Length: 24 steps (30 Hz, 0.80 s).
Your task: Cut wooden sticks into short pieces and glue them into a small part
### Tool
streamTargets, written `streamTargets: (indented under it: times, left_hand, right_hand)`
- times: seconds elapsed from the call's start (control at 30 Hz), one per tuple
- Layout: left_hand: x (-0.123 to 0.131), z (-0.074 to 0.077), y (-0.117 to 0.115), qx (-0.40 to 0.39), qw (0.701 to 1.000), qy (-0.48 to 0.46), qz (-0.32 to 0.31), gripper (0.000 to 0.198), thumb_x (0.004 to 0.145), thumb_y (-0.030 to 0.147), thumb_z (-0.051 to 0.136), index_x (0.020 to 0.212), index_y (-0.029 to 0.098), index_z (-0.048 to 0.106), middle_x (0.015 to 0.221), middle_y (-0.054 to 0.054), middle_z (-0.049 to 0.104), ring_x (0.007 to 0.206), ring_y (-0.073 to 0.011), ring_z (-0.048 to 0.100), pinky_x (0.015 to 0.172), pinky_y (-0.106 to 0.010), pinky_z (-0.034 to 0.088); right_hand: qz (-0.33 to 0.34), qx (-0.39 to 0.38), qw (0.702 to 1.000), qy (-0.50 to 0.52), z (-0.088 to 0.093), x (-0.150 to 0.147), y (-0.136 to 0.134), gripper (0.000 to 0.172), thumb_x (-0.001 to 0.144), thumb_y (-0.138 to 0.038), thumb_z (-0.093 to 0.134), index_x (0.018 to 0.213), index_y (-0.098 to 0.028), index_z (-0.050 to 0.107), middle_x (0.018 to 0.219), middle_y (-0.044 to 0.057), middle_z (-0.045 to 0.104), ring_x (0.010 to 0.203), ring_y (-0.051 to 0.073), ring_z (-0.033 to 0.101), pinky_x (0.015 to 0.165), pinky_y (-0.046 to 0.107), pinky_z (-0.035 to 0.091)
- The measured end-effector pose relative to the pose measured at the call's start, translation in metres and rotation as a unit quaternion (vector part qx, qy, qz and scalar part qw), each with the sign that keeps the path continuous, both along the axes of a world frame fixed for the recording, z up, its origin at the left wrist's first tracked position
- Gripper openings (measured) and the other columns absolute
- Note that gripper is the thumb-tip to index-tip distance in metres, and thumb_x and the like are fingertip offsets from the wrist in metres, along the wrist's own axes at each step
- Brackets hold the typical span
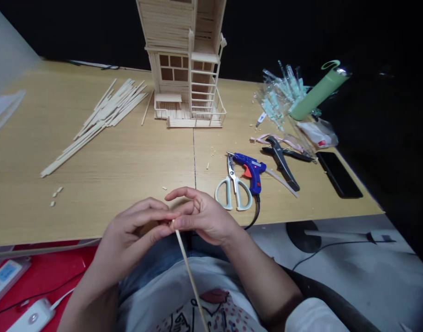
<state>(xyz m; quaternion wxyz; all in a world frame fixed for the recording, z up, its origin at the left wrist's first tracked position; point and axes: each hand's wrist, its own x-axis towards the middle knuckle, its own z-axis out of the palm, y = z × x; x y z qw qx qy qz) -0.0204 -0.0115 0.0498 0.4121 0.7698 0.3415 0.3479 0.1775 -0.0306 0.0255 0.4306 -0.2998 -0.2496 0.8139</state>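
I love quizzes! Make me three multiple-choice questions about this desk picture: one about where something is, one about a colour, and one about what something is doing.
1. Where is the blue glue gun?
A) On the wooden table beside the scissors
B) On the floor
C) Inside the stick house

2. What colour is its trigger?
A) Green
B) Orange
C) White

3. What is happening to the thin wooden stick?
A) It lies on the table
B) It stands in a cup
C) It is pinched at one end where the left hand and right hand meet

Answers:
1 A, the gun lies right next to the scissors.
2 B, the trigger shows orange under the blue body.
3 C, its tip sits in the fingers and the rest slants down over the shirt.
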Motion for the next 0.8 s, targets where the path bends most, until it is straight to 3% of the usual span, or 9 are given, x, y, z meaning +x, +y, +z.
streamTargets:
  times: [0.23, 0.4, 0.67, 0.77, 0.8]
  left_hand:
    - [-0.011, 0.0, 0.01, 0.008, 0.999, 0.009, -0.05, 0.014, 0.089, 0.019, 0.071, 0.09, 0.029, 0.081, 0.083, 0.0, 0.078, 0.073, -0.0151, 0.074, 0.066, -0.02, 0.06]
    - [-0.008, -0.004, 0.011, 0.021, 0.997, -0.021, -0.067, 0.009, 0.088, 0.02, 0.074, 0.085, 0.027, 0.079, 0.077, 0.0, 0.077, 0.066, -0.0145, 0.073, 0.063, -0.021, 0.06]
    - [0.011, -0.017, -0.005, -0.054, 0.994, -0.093, 0.011, 0.007, 0.091, 0.022, 0.07, 0.085, 0.022, 0.071, 0.072, 0.0, 0.07, 0.064, -0.0133, 0.068, 0.062, -0.021, 0.055]
    - [0.023, -0.023, -0.007, -0.063, 0.989, -0.115, 0.069, 0.013, 0.09, 0.03, 0.074, 0.082, 0.02, 0.07, 0.073, -0.001, 0.068, 0.07, -0.0127, 0.066, 0.068, -0.021, 0.054]
    - [0.027, -0.024, -0.007, -0.088, 0.984, -0.126, 0.087, 0.017, 0.09, 0.034, 0.075, 0.083, 0.02, 0.07, 0.073, 0.0, 0.067, 0.066, -0.0114, 0.064, 0.063, -0.02, 0.052]
  right_hand:
    - [0.027, -0.029, 0.999, 0.038, -0.015, -0.015, -0.003, 0.066, 0.051, -0.029, 0.102, 0.105, -0.018, 0.066, 0.068, -0.003, 0.077, 0.059, 0.012, 0.071, 0.064, 0.022, 0.056]
    - [-0.002, -0.064, 0.995, 0.075, -0.014, -0.023, -0.011, 0.067, 0.05, -0.034, 0.103, 0.104, -0.019, 0.066, 0.063, -0.005, 0.073, 0.052, 0.011, 0.067, 0.053, 0.02, 0.052]
    - [-0.11, -0.082, 0.981, 0.137, -0.011, -0.037, -0.02, 0.06, 0.059, -0.042, 0.1, 0.099, -0.019, 0.061, 0.055, -0.008, 0.063, 0.042, 0.005, 0.053, 0.043, 0.015, 0.04]
    - [-0.146, -0.077, 0.979, 0.121, -0.008, -0.036, -0.018, 0.053, 0.065, -0.038, 0.098, 0.098, -0.019, 0.062, 0.054, -0.008, 0.062, 0.043, 0.005, 0.054, 0.042, 0.013, 0.039]
    - [-0.156, -0.072, 0.979, 0.113, -0.007, -0.035, -0.016, 0.05, 0.066, -0.039, 0.097, 0.096, -0.019, 0.062, 0.055, -0.008, 0.063, 0.044, 0.006, 0.056, 0.042, 0.013, 0.04]
